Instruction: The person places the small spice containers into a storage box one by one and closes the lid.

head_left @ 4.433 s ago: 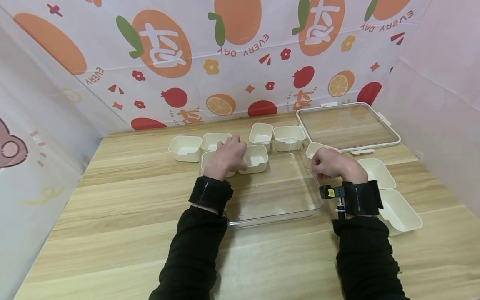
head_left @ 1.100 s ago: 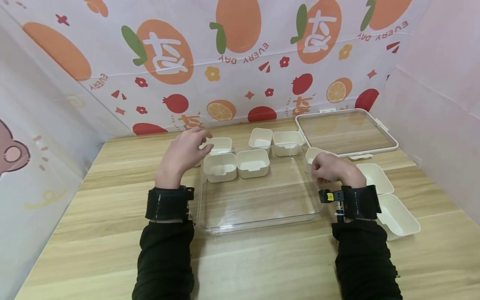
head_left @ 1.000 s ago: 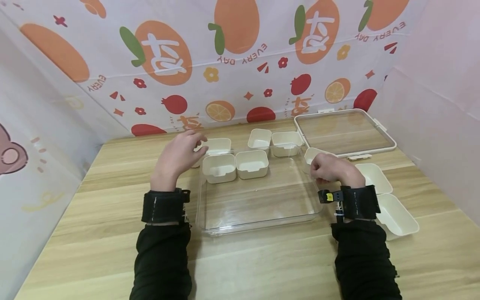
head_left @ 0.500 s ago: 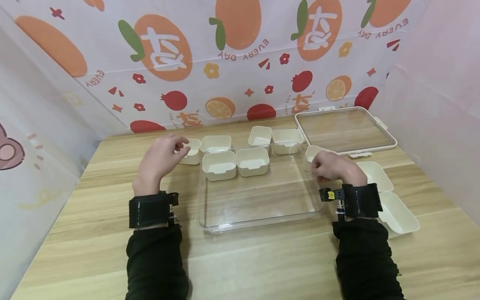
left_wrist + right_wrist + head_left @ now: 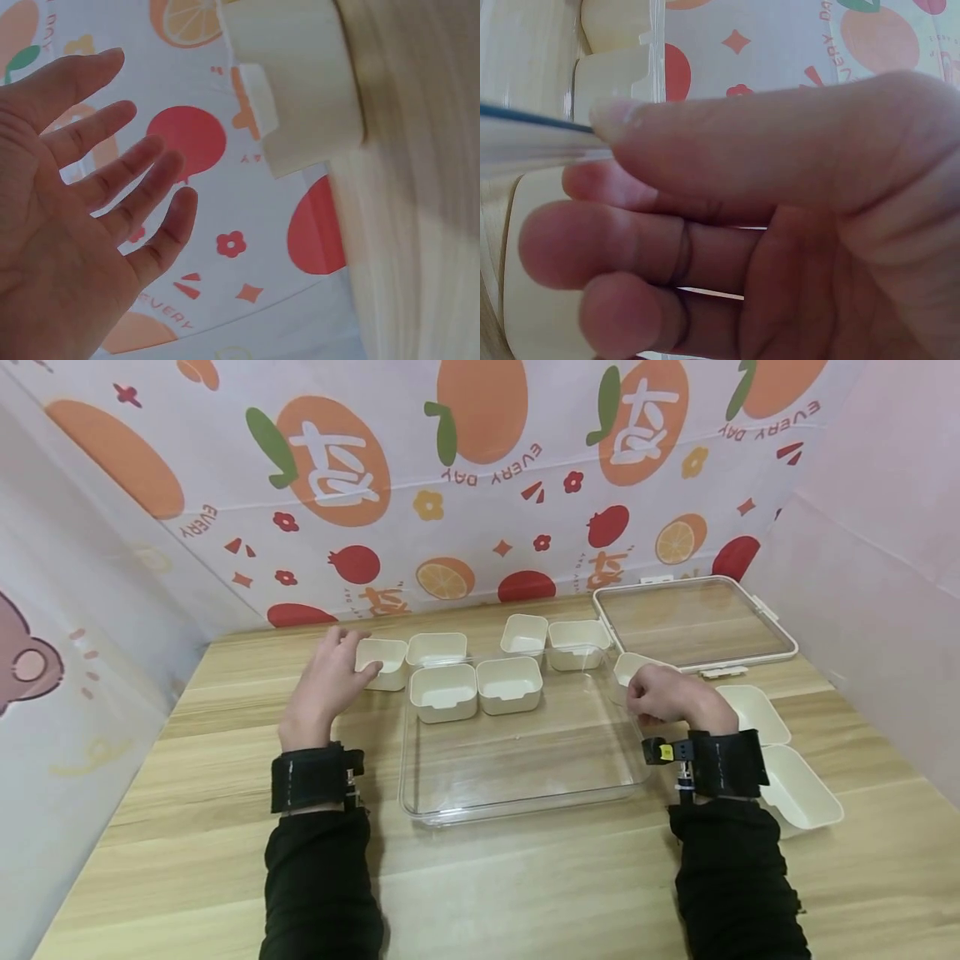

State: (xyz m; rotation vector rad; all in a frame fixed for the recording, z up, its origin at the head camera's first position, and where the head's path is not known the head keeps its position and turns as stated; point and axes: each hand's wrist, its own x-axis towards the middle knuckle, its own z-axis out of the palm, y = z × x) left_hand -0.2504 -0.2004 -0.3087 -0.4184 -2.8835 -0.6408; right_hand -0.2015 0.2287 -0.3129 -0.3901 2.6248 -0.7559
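In the head view, the left hand (image 5: pixel 321 689) is at the leftmost cream bin (image 5: pixel 390 678), which stands on the wood-grain tabletop (image 5: pixel 187 793) just left of the clear plastic box (image 5: pixel 517 768). The right hand (image 5: pixel 678 700) is at the clear plastic box's right wall. Two more cream bins (image 5: pixel 444 702) sit side by side in the box's back left corner, and a white-framed clear lid (image 5: pixel 686 620) lies behind, on the right (other cream bins stand along the box's back and right sides). In the left wrist view, the left hand's fingers are spread and loosely bent, gripping nothing, with a gap between them and the notched bin. In the right wrist view, the right hand's thumb and index finger pinch the thin clear edge of the box, the other fingers bent below it.
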